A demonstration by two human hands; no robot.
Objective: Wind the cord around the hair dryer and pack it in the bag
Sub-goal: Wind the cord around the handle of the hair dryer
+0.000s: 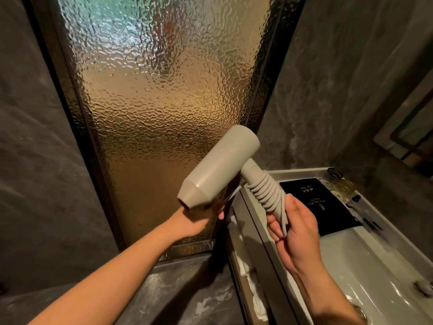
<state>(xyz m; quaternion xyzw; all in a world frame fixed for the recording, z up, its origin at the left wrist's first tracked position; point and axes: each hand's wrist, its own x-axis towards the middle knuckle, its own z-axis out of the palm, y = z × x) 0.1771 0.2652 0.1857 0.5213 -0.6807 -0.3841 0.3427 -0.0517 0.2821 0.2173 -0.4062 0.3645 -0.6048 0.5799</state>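
A beige hair dryer [220,165] is held in the air in front of a textured glass door. Its cord [264,191] is coiled in tight turns around the handle. My right hand [297,231] grips the lower end of the handle and the last turns of cord. My left hand [199,219] is under the nozzle end of the barrel, partly hidden by it, and seems to support it. A black drawstring bag [316,202] with gold lettering lies flat on the white sink counter, just behind my right hand.
The white sink basin [375,266] runs along the right, with a drain at its lower right. Small bottles and glasses [339,184] stand at the counter's far corner. White towels [248,273] sit on a shelf below the counter. Grey stone walls surround.
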